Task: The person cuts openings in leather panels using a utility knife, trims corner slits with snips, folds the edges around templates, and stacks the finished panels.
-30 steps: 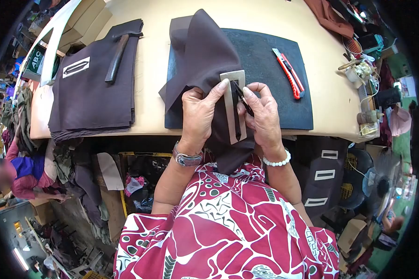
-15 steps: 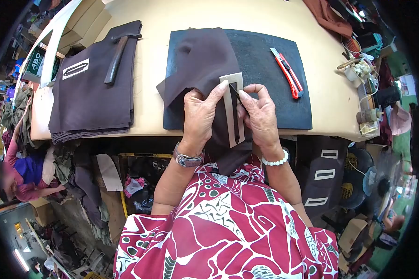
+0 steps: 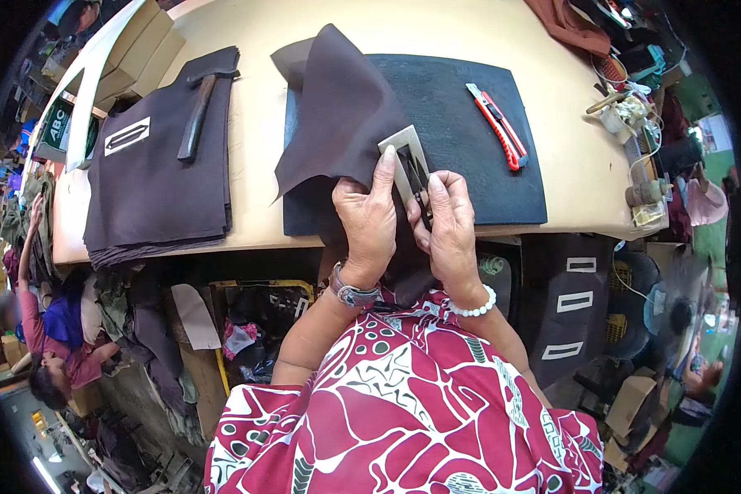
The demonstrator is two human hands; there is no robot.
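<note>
My left hand pinches dark brown fabric, its thumb on a beige rectangular frame set around a slot in the cloth. The fabric rises in a fold to the upper left and hangs over the table edge towards my lap. Closed around small dark thread snips, my right hand sits at the frame's right side. The snips' narrow blades point up into the slot. My right fingers partly cover the snips and the lower end of the frame.
Under the work lies a black cutting mat bearing a red utility knife. On the left, a hammer rests on a stack of dark fabric. Framed fabric hangs below right. Another person is at far left.
The fabric's upper part has swung left and lifted into a point. The frame has tilted, and my right hand has moved lower, showing more of the snips in the slot.
</note>
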